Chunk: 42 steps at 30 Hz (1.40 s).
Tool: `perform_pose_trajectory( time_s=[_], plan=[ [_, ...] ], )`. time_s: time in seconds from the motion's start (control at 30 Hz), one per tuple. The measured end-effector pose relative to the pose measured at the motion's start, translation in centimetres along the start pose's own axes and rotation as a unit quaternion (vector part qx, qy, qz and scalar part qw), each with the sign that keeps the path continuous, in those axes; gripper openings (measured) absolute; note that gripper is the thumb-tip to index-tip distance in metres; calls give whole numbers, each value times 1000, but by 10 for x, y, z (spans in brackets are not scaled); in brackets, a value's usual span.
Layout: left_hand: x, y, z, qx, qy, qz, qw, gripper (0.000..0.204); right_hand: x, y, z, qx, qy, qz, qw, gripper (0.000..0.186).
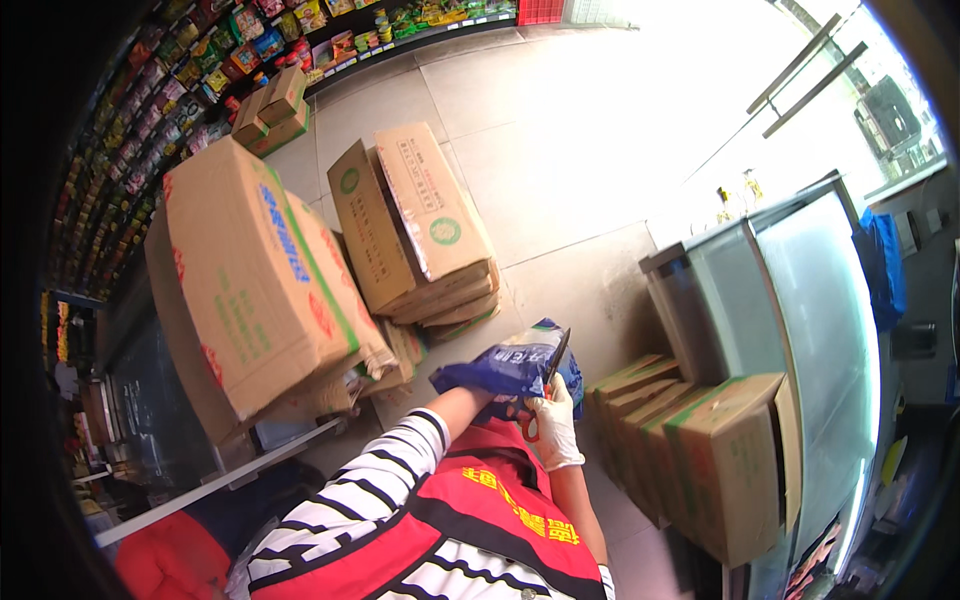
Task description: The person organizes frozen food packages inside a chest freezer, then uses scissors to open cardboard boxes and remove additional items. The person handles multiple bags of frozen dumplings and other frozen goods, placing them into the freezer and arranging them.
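Note:
A blue and white printed plastic bag (508,364) is held up in front of my body, over the tiled floor. My left hand (482,396) grips it from below, its fingers mostly covered by the film. In my right hand (556,428), which wears a white glove, is a pair of scissors (559,356) with dark blades and orange-red handles. The blades point up and away from me along the bag's right side. Whether they touch the bag or cut into it I cannot tell.
A large cardboard carton (250,290) stands at left, beside stacked flattened cartons (420,210). More folded cartons (720,460) lean against a glass-topped display cabinet (815,290) at right. Shelves of packaged snacks (215,60) line the far left, with small boxes (275,105) before them.

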<state>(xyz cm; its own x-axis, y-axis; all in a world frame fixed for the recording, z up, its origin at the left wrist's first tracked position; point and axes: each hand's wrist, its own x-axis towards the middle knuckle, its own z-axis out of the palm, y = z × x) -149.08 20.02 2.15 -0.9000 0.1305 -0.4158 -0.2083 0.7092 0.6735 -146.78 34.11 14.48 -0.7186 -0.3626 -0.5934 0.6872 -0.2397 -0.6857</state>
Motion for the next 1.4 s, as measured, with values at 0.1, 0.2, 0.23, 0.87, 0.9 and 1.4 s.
perform_pose_trajectory(
  time_s=[0.1, 0.2, 0.23, 0.87, 0.9, 1.4],
  plan=[
    [57, 15, -33, 48, 12, 19, 999, 38, 41, -54, -8, -22, 21, -18, 999, 36],
    [111, 31, -69, 89, 41, 35, 995, 42, 95, -112, -27, -35, 51, 3, 998, 29],
    [127, 36, -79, 101, 53, 39, 993, 43, 115, -130, -33, -22, 51, 9, 998, 29],
    [310, 41, -366, -55, 542, -58, 836, 58, 516, -393, 64, -29, -109, 144, 983, 29],
    [313, 31, -377, -28, 539, -131, 832, 78, 534, -399, 82, -61, -174, 153, 971, 29],
    [393, -205, -587, -201, 524, -324, 761, 58, 797, -420, 392, -382, -317, 179, 850, 22]
  ],
)
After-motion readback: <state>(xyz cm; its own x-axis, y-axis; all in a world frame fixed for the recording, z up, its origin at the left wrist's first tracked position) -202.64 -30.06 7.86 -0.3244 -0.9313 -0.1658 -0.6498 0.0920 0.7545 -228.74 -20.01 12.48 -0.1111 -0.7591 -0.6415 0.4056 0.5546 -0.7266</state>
